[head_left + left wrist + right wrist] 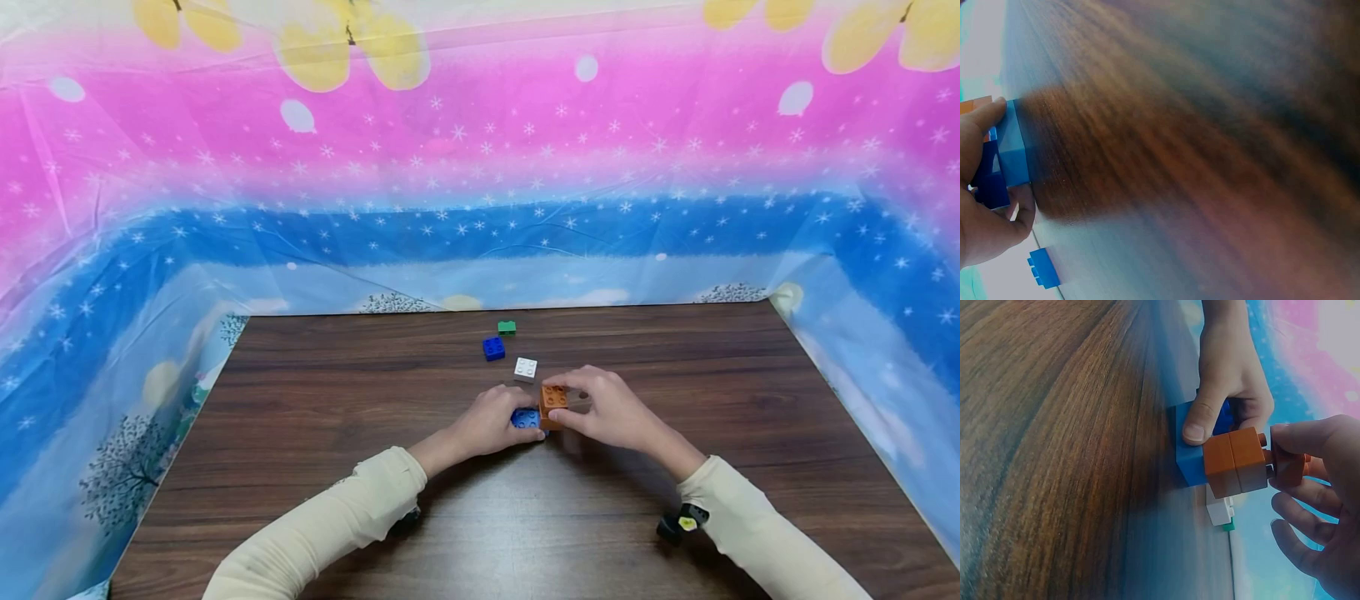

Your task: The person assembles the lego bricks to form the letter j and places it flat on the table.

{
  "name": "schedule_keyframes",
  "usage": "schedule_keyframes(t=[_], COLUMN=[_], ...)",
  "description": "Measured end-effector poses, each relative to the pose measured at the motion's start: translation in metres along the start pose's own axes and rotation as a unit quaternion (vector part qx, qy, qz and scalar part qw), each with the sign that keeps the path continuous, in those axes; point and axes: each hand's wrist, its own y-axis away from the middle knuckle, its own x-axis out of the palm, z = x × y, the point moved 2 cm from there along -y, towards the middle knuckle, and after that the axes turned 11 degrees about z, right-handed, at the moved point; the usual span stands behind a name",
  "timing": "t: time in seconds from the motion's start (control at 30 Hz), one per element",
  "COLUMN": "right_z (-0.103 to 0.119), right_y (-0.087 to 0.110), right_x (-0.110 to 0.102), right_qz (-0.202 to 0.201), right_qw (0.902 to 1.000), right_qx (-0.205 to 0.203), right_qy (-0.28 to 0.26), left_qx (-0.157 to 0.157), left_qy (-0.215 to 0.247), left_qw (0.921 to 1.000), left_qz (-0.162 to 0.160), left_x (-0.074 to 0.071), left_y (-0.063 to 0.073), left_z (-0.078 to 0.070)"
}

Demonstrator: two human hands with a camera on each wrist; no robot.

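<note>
My left hand point(495, 421) grips a light blue brick point(1191, 467) at the table, thumb along its near side. A darker blue brick point(1225, 417) stands on it, partly behind that hand. Beside it, two orange bricks point(1221, 465) rise in a stack from the light blue brick's other end. Between thumb and fingers, my right hand point(611, 408) pinches another orange brick point(1288, 464). This one sits slightly tilted just over the top studs of the orange stack, a narrow gap showing. The other fingers of the right hand are spread loosely.
Beyond the hands, a white brick point(526, 370), a dark blue brick point(493, 349) and a green brick point(507, 328) lie on the brown wooden table point(337, 375). A printed cloth point(480, 233) hangs around the back and sides of the table.
</note>
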Motion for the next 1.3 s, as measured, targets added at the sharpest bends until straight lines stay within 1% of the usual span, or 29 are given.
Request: schedule_keyframes(t=[0.3,0.5,1.1,1.3], right_z=[-0.0019,-0.0036,-0.0025,-0.0019], right_y=[0.0003,0.0004,-0.0021,-0.0025], right_x=[0.0027,0.0034,0.0004,0.0009], right_qz=[0.01,0.014,0.012,0.016], right_qw=[0.9999,0.9999,0.9997,0.9997], right_qx=[0.003,0.002,0.006,0.007], right_qy=[-0.001,-0.006,0.019,0.017], left_qx=[-0.012,-0.01,-0.009,-0.009], left_qy=[-0.004,-0.001,-0.003,-0.003], left_qw=[0.9999,0.9999,1.0,1.0], left_qz=[0.007,0.004,0.001,0.002], left_x=[-0.0004,-0.0006,-0.0016,-0.0014], left_y=[-0.0002,0.0004,0.0012,0.0013], left_z=[-0.001,-0.0015,-0.0022,-0.0022])
